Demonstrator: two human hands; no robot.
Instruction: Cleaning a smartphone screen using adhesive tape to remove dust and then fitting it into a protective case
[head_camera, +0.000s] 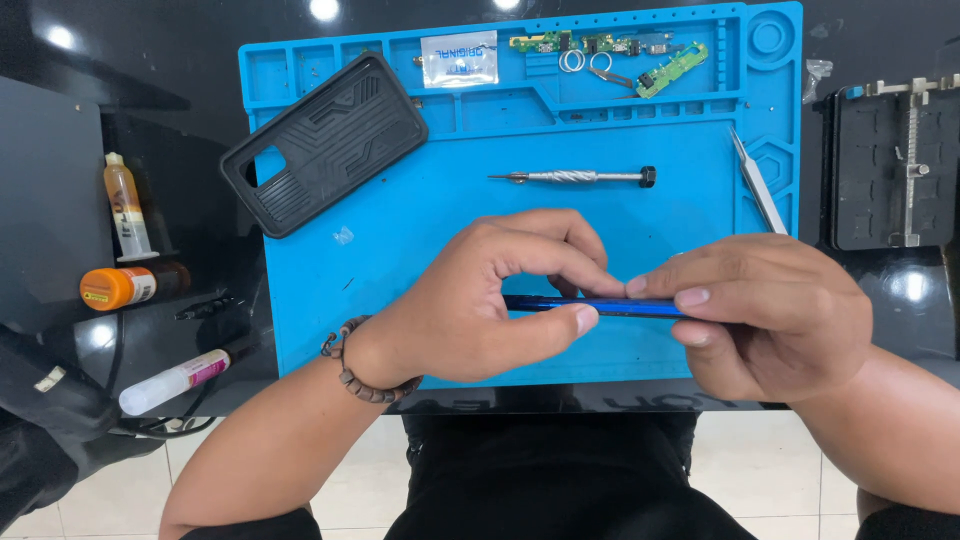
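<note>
Both hands hold a thin blue-edged phone (600, 306) edge-on above the lower middle of the blue silicone repair mat (420, 230), which lies on the dark glossy counter (880, 290). Left hand (480, 305), beaded bracelet (355, 365) at the wrist, has fingers (560, 262) curled closed over the phone's top edge, thumb under it. Right hand (770, 315) pinches the phone's right end, fingers closed on it, fingertips meeting the left hand's. Behind the hands on the mat: silver precision screwdriver with black cap (580, 177), lying flat. Black ribbed phone case (325, 143) rests on the mat's upper left corner, partly overhanging. Small green circuit boards (670, 68) and metal rings (585, 62) sit in the top tray compartments. Metal tweezers (757, 182) at mat's right side. Left of the mat: orange-capped bottle (120, 287), a syringe-like tube (125, 205) and white glue tube (175, 380). Metal-railed black holder (895, 165) at far right.
</note>
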